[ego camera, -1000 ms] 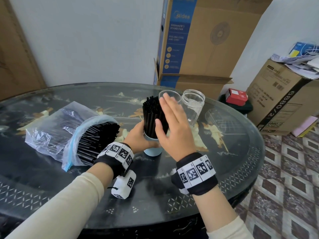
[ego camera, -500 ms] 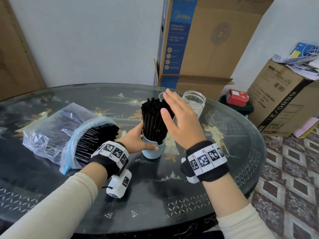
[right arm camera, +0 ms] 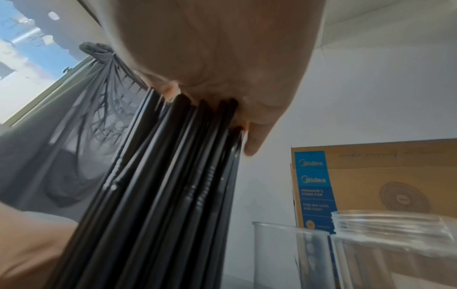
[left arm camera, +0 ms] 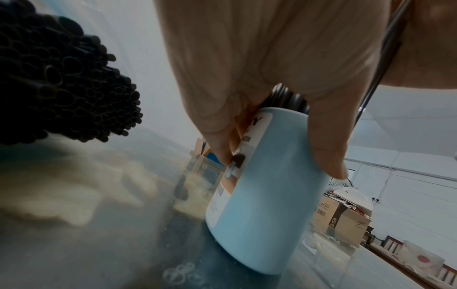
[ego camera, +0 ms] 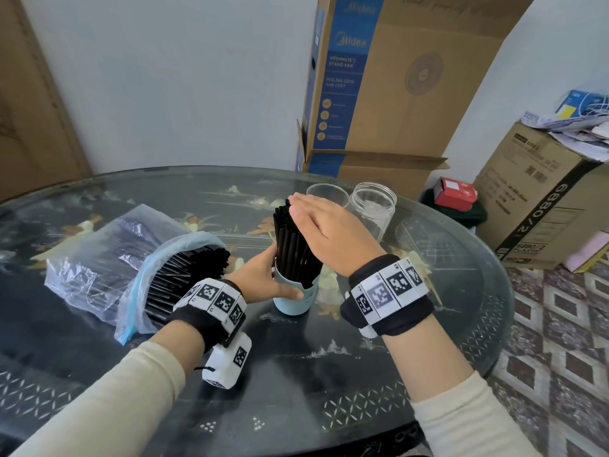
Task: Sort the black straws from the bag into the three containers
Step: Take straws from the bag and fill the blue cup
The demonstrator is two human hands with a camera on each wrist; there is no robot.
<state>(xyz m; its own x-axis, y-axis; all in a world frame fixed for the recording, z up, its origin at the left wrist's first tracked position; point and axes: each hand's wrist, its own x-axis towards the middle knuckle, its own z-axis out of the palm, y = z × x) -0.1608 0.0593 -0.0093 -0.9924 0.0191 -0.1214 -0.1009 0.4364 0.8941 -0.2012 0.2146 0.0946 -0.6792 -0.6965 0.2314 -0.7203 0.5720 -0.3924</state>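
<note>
Right now the left hand (ego camera: pixel 263 278) wraps thumb and fingers round the light blue cup (ego camera: pixel 295 296), which stands on the table (ego camera: pixel 329 374) about midway between its left and right edges. A bundle of black straws (ego camera: pixel 293 239) stands upright in that cup, leaning a little. The right hand (ego camera: pixel 329 229) lies flat over the straw tops, fingers straight and together, palm down, holding nothing.

Behind the cup, toward the far edge, stand a clear plastic cup (ego camera: pixel 328 194) and a clear jar (ego camera: pixel 374 206), side by side and nearly touching; neither shows any straws inside. Toward the left edge the plastic bag (ego camera: pixel 108 258) lies on its side, its mouth turned to the near edge and packed with more black straws (ego camera: pixel 184 275).

From the left wrist view the thumb (left arm camera: pixel 326 136) presses the cup's near face while the other fingers curl behind a printed label (left arm camera: pixel 237 156), which the head view hardly shows. The right wrist view shows the palm (right arm camera: pixel 222 68) resting directly on the straw ends, a contact the head view only hints at.
</note>
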